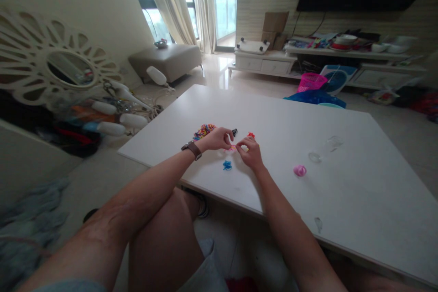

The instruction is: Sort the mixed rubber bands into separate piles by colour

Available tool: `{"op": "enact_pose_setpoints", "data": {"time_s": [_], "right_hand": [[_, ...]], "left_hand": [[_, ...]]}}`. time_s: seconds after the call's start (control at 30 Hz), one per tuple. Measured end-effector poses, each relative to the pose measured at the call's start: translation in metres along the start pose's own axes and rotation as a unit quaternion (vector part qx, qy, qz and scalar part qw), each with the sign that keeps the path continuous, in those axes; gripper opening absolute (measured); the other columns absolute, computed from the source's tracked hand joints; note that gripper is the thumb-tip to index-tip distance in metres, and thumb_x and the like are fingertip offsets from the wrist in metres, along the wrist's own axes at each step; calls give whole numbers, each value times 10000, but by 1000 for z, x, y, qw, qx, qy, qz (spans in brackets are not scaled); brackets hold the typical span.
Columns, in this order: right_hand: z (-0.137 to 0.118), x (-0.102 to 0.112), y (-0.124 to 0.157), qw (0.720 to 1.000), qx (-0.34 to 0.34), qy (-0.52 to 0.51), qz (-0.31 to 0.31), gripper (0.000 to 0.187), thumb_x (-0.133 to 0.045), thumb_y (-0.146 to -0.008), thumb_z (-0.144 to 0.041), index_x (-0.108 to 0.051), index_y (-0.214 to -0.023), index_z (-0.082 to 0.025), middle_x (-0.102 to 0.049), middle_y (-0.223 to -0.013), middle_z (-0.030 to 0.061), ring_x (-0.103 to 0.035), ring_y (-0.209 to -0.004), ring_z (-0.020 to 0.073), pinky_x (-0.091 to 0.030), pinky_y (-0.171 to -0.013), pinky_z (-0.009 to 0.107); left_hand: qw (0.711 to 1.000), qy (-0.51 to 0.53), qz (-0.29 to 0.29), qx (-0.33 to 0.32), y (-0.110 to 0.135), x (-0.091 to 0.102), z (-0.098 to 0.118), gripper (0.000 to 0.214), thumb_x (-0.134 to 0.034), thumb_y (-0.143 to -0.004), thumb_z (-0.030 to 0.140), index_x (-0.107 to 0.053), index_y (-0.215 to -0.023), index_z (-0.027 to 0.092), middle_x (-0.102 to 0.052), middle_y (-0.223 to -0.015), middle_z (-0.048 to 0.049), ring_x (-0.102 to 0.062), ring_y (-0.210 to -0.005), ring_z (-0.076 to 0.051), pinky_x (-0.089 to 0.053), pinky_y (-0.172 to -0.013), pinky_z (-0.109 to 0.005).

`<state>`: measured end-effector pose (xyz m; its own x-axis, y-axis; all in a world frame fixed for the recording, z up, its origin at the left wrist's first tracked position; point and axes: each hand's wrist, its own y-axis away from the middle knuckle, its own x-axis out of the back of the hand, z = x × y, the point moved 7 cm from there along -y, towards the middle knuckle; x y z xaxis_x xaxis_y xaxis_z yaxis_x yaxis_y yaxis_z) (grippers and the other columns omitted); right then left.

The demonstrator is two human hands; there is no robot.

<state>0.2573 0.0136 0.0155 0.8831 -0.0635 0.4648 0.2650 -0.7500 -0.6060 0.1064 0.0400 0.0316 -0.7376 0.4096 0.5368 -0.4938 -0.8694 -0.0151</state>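
Left arm (147,191) is closest to the lens, running over the thigh (160,242) and in past the near edge of the table (290,118).

Red strand (233,146): short taut line between the 2 hands, over the near-left part of the table. Can't tell if it touches the top.

Around it: pink bits (231,149) just under the strand, partly covered. Black bunch (234,132) just past the left fingertips, red bunch (251,135) just past the right hand, both on the far-edge side. Blue bunch (227,165) on the near-edge side. Mixed pile (203,131) beside the left hand, toward the left edge.

Status, my read: partway. 3 bunches sit apart by colour, pink bits maybe a 4th. Mixed pile looks like the bulk of what's left. Strand in hand, not laid down. Pieces too small to count.

Pose: left hand (221,139) reaches across from the left, palm down, thumb and finger arched, tips seemingly closed on the strand's left end. Right hand (251,151) comes in over the near edge, thumb and finger pinched on the right end. Other fingers: curl unclear.

Farther out: pink cup (300,171) right of the right hand, glass (326,148) toward the right edge.
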Motion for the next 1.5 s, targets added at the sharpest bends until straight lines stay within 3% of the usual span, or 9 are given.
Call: {"op": "enact_pose_setpoints", "data": {"time_s": [0.13,0.3,0.57,0.97,1.2,1.4,1.5], "right_hand": [[3,10,-3,1000,-12,7,19,159,-635,-843,-193,-621,-693,-247,-655,-745,16,-571,-853,234,-475,-927,429],[8,19,-4,998,-34,9,51,141,-647,-829,-195,-631,-697,-243,-676,-771,29,-566,-854,240,-494,-844,404],[-2,6,-2,1000,-6,-17,-3,151,-650,-866,-241,-644,-715,-237,-670,-757,15,-585,-819,216,-477,-902,415],[-1,3,0,1000,-6,-14,-21,140,-650,-870,-234,-661,-730,-237,-675,-773,22,-583,-838,221,-486,-860,406],[1,9,-2,1000,-3,-17,-5,137,-644,-850,-210,-653,-715,-233,-662,-747,16,-579,-824,218,-486,-865,405],[12,19,-3,998,-49,-12,47,131,-655,-812,-214,-634,-686,-240,-667,-756,20,-585,-856,235,-502,-863,415],[3,12,-3,999,-28,-15,17,136,-651,-833,-219,-642,-699,-239,-668,-748,18,-585,-824,225,-496,-858,411]], "left_hand": [[1000,-11,15,0,0,9,5,183,-723,-666,98,-660,-835,126,-704,-635,-8,-666,-585,-131,-445,-532,-186],[999,-18,35,10,0,18,6,183,-729,-656,99,-654,-820,130,-712,-647,-4,-670,-596,-130,-462,-552,-190],[1000,-2,5,-18,-1,1,7,199,-723,-667,92,-654,-852,120,-705,-634,-11,-670,-572,-130,-448,-528,-183],[999,43,3,4,3,1,0,293,-780,-684,146,-632,-936,126,-735,-687,-44,-703,-623,-145,-495,-572,-196],[1000,11,3,7,2,6,2,253,-761,-694,127,-651,-922,126,-716,-649,-19,-680,-603,-141,-468,-556,-197],[999,18,24,26,2,19,0,228,-769,-687,138,-649,-881,136,-723,-663,-20,-673,-607,-136,-474,-569,-201],[1000,23,13,10,1,12,0,233,-778,-696,170,-644,-884,134,-721,-660,-27,-677,-609,-141,-472,-567,-202]]}}
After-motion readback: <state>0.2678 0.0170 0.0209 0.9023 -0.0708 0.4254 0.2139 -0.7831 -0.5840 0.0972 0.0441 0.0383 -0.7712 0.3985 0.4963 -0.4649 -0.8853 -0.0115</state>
